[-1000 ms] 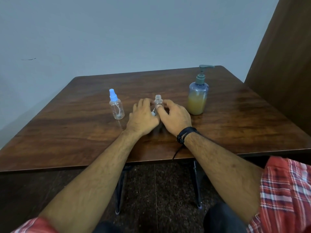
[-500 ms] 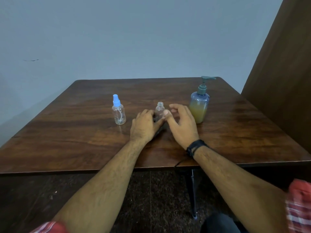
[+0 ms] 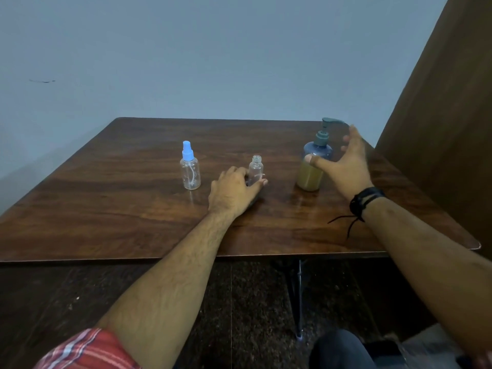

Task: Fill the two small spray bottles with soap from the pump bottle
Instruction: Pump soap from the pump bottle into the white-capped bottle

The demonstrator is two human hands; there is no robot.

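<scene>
1. The left hand [image 3: 234, 191] grips the uncapped spray bottle [image 3: 256, 170], upright on the wooden table [image 3: 119, 209].
2. The right hand [image 3: 348, 163] is spread around the pump bottle [image 3: 312, 169]; its thumb is in front of the bottle.
3. The capped spray bottle [image 3: 190, 169] stands apart at left.

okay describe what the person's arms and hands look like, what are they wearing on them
Both forearms are bare and hairy, with short sleeves of a red plaid shirt showing at the bottom edge. The right wrist carries a black braided wristband with loose cord ends hanging from it. The left hand and right hand wear no gloves; no rings are visible.
</scene>
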